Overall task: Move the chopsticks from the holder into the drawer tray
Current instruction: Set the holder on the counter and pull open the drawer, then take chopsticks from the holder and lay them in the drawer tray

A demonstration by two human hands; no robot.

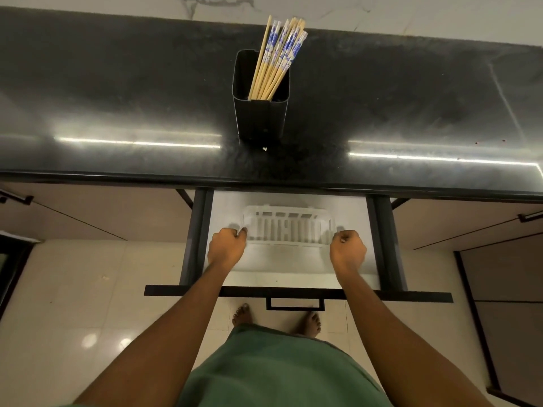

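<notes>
I've got both hands, left hand [226, 245] and right hand [348, 249], curled around the tray [289, 227] ends in the drawer [373, 236]. Chopsticks [279, 58] wait in the holder [260, 113], well beyond my fingers; none moved.

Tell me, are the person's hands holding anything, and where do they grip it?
Both hold the white tray in the open drawer: the left hand at its left end, the right hand at its right end.
</notes>
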